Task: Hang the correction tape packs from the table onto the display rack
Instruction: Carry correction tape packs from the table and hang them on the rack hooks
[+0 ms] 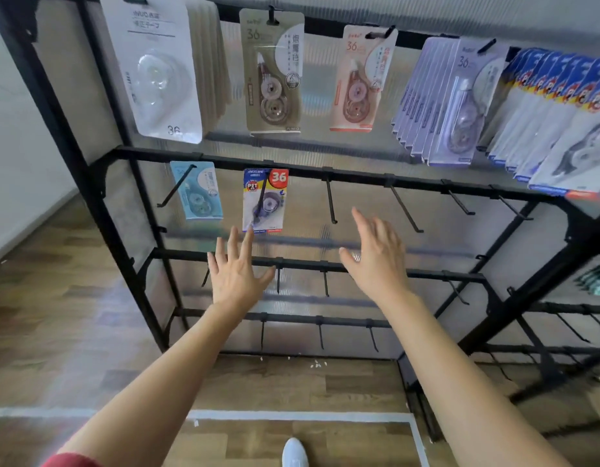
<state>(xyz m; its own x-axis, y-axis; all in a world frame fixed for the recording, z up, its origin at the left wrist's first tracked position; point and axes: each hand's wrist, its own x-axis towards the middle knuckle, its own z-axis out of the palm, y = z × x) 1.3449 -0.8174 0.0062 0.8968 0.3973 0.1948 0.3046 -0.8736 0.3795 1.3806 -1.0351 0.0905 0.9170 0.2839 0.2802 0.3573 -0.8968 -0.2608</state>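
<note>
The blue correction tape pack (264,199) hangs upright on a rack hook (262,197), long axis vertical, above the empty, spread-fingered left hand (236,267) and right hand (376,256).

You have a black metal display rack (359,177) with hooks pointing forward from its rails. Along the rack's top rail hang a white pack (153,72), a tan pack (275,72), a pink pack (360,82), a stack of lilac packs (460,106) and a stack of blue-topped packs (554,123). On the rack's second rail, towards its left end, a pale blue pack (197,190) and a blue-and-red pack (265,200) marked 36 hang upright on neighbouring hooks.
</note>
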